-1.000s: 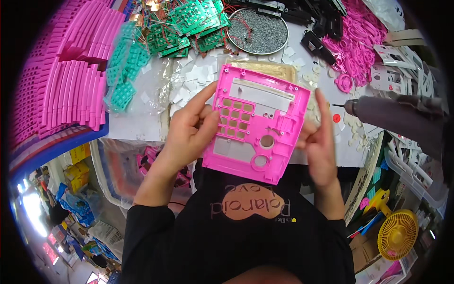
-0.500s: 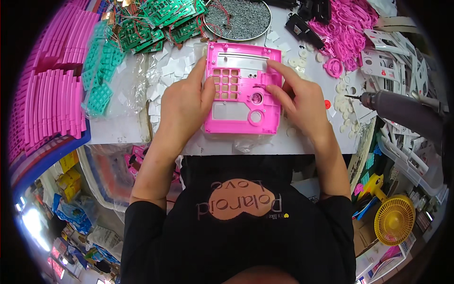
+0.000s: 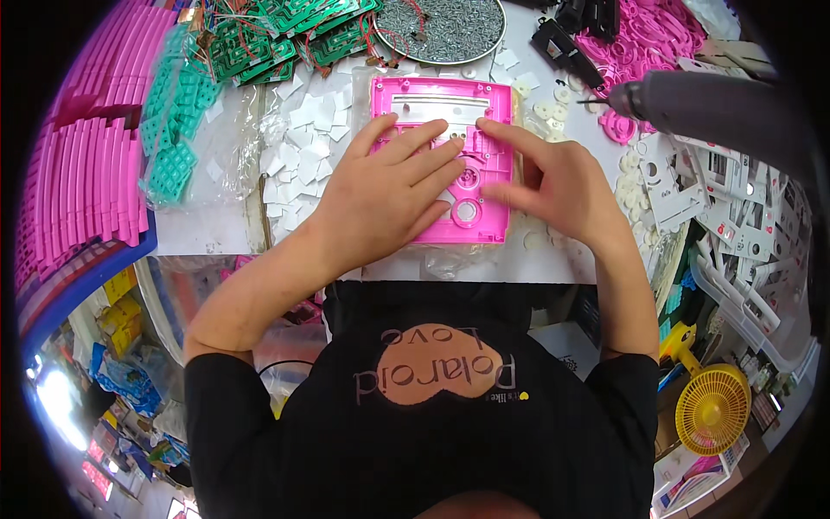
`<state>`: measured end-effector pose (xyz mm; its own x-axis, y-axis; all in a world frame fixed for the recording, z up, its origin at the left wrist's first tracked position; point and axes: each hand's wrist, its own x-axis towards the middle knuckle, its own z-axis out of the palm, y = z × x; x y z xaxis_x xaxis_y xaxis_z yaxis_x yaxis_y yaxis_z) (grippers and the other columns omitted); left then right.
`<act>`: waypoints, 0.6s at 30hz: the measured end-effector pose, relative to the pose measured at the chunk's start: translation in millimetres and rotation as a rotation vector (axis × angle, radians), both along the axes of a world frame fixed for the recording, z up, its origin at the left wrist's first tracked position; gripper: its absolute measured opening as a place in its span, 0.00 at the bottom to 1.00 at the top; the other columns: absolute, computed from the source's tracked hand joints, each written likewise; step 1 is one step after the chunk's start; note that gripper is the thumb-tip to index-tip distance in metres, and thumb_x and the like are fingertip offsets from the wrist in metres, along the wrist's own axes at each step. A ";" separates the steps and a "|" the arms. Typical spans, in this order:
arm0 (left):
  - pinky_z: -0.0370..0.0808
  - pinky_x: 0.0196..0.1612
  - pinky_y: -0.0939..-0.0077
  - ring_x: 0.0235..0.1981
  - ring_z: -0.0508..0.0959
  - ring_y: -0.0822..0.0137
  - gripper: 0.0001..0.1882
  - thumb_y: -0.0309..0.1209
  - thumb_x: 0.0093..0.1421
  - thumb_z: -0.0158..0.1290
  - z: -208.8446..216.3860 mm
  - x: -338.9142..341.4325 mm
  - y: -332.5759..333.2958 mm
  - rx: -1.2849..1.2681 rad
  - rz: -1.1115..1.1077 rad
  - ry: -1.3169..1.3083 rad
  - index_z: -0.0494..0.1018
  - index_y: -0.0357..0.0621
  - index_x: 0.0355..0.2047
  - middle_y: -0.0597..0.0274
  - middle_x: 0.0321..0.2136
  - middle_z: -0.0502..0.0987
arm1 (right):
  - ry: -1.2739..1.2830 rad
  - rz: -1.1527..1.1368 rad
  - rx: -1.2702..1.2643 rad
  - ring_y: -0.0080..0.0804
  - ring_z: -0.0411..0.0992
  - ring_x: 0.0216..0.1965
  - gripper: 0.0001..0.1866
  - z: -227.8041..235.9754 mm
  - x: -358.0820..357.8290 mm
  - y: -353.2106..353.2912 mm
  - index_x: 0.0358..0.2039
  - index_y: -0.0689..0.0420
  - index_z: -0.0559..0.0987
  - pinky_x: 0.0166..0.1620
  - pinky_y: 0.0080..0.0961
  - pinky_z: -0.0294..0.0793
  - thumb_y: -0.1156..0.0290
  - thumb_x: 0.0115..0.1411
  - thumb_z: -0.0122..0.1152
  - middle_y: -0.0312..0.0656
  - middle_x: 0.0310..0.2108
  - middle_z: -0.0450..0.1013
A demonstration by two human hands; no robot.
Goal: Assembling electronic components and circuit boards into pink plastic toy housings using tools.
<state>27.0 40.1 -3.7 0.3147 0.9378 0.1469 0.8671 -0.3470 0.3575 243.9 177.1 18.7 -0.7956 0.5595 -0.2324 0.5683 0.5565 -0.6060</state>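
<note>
A pink plastic housing (image 3: 424,232) lies open side up in front of me, with posts, a keypad grid and round openings inside. My left hand (image 3: 380,190) lies flat across its left and middle part, fingers spread, covering the keypad grid and the lower left window. At the housing's right edge, my right hand (image 3: 566,186) grips it, index finger and thumb on the plastic; the other fingers are mostly hidden. Clear plastic film shows under the housing. An electric screwdriver (image 3: 683,108) hangs at upper right, its bit pointing left, apart from both hands.
Pink panels (image 3: 95,186) and teal keypads (image 3: 169,169) are stacked left. Green circuit boards (image 3: 246,52) and a round tray of screws (image 3: 499,48) stand at the back. White paper pieces (image 3: 303,138), pink rings (image 3: 616,126) and white printed panels (image 3: 670,190) lie around. A yellow fan (image 3: 711,411) stands low right.
My left hand has left the housing's left edge and now lies across its inside. My right hand stays at the right edge. The screwdriver has shifted up and left.
</note>
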 end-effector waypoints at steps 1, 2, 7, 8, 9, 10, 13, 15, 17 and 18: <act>0.61 0.66 0.48 0.65 0.69 0.59 0.25 0.34 0.57 0.61 -1.5 -0.5 1.3 0.014 -0.014 0.005 0.76 0.49 0.56 0.64 0.62 0.73 | -0.035 0.007 0.022 0.38 0.74 0.19 0.35 2.8 0.8 -2.7 0.63 0.43 0.75 0.27 0.32 0.71 0.55 0.54 0.75 0.42 0.16 0.72; 0.61 0.66 0.47 0.65 0.69 0.59 0.25 0.34 0.57 0.61 -2.5 -0.6 1.4 0.029 -0.029 0.011 0.76 0.49 0.56 0.64 0.62 0.73 | -0.069 0.015 0.045 0.37 0.73 0.18 0.38 3.8 0.9 -4.8 0.65 0.41 0.73 0.27 0.32 0.71 0.54 0.53 0.76 0.42 0.16 0.71; 0.56 0.67 0.41 0.65 0.69 0.59 0.25 0.33 0.55 0.62 -4.2 2.4 0.5 0.027 0.000 0.005 0.76 0.49 0.54 0.64 0.61 0.73 | -0.117 0.026 0.020 0.43 0.77 0.24 0.40 2.1 2.5 -4.8 0.67 0.39 0.70 0.30 0.38 0.74 0.49 0.54 0.73 0.42 0.20 0.76; 0.55 0.68 0.41 0.65 0.69 0.59 0.25 0.33 0.54 0.62 -2.6 3.6 0.5 0.031 0.008 0.027 0.76 0.49 0.54 0.63 0.61 0.73 | -0.110 0.041 0.003 0.46 0.79 0.26 0.40 0.2 4.5 -2.8 0.67 0.39 0.70 0.32 0.40 0.76 0.46 0.54 0.72 0.43 0.21 0.77; 0.52 0.68 0.38 0.65 0.69 0.59 0.25 0.33 0.54 0.63 -1.1 5.9 0.2 0.030 0.034 0.006 0.75 0.49 0.54 0.62 0.61 0.72 | -0.044 0.044 -0.094 0.38 0.78 0.24 0.34 -1.9 7.6 -0.7 0.63 0.42 0.74 0.31 0.33 0.76 0.53 0.57 0.72 0.40 0.22 0.77; 0.51 0.68 0.38 0.65 0.68 0.59 0.25 0.33 0.54 0.63 -0.1 5.2 -1.0 0.020 0.028 0.007 0.75 0.49 0.54 0.61 0.61 0.71 | 0.069 -0.083 -0.120 0.34 0.77 0.23 0.30 -10.2 15.1 -0.4 0.61 0.44 0.76 0.30 0.31 0.75 0.56 0.58 0.71 0.39 0.22 0.77; 0.51 0.68 0.37 0.65 0.68 0.58 0.25 0.32 0.54 0.62 -0.7 5.8 0.7 0.003 0.030 0.009 0.75 0.49 0.54 0.61 0.61 0.71 | 0.390 -0.471 -0.103 0.18 0.71 0.23 0.15 -22.9 39.8 10.2 0.49 0.55 0.84 0.29 0.19 0.71 0.71 0.61 0.67 0.39 0.23 0.77; 0.51 0.68 0.36 0.65 0.67 0.58 0.25 0.32 0.54 0.62 -0.6 5.7 0.7 -0.005 0.019 0.000 0.75 0.49 0.54 0.60 0.60 0.71 | 0.331 -0.491 0.178 0.17 0.73 0.28 0.10 -27.2 48.4 33.8 0.42 0.62 0.84 0.32 0.19 0.72 0.73 0.62 0.67 0.35 0.29 0.78; 0.51 0.68 0.36 0.66 0.67 0.57 0.25 0.32 0.53 0.63 -2.0 3.8 0.7 -0.002 0.016 -0.016 0.75 0.49 0.54 0.60 0.60 0.71 | 0.267 -0.433 0.293 0.22 0.75 0.29 0.10 -33.4 44.4 52.5 0.41 0.60 0.84 0.34 0.21 0.74 0.70 0.62 0.67 0.36 0.30 0.80; 0.51 0.68 0.36 0.66 0.67 0.57 0.25 0.32 0.53 0.63 -2.7 3.9 0.4 -0.001 0.018 -0.028 0.75 0.48 0.54 0.60 0.60 0.71 | 0.232 -0.384 0.377 0.24 0.76 0.29 0.10 -42.7 41.1 57.2 0.41 0.59 0.84 0.35 0.23 0.75 0.68 0.61 0.67 0.37 0.30 0.80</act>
<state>30.8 40.5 -6.3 0.2930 0.9435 0.1548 0.8628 -0.3307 0.3824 285.0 234.4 -23.9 -0.5255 0.8282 0.1945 0.6482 0.5379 -0.5390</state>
